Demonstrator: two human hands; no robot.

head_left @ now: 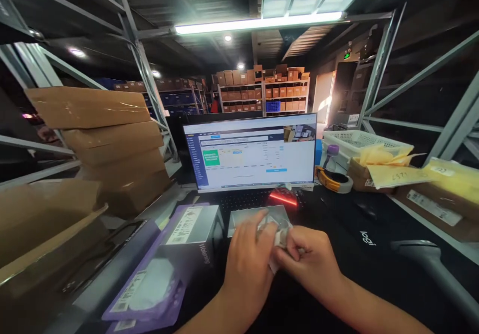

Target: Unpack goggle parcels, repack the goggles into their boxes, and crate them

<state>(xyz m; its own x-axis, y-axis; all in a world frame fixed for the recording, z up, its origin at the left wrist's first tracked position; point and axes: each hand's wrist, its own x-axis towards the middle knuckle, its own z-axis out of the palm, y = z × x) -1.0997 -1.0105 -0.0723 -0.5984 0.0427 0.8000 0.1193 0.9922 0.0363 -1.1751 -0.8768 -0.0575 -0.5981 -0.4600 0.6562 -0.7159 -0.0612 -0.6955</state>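
Observation:
My left hand (247, 254) is blurred, its fingers bent over a flat grey box or packet (237, 218) in front of the monitor. Close against it, my right hand (314, 251) is closed, thumb and fingers pinching a small whitish, crumpled-looking piece (280, 237). That piece lies between both hands; its kind is unclear, and the left fingers partly cover it. Left of my hands stands a dark grey box (209, 229) with a white label on top. Purple packages (145, 294) with white labels lie beside it.
A lit monitor (250, 159) stands ahead, with a keyboard (243, 200) and a red-glowing mouse (283, 198) below. To the right are a barcode scanner (419, 249), a tape roll (337, 180), a white basket (368, 142) and yellow envelopes (396, 172). Cardboard boxes (112, 149) are stacked left.

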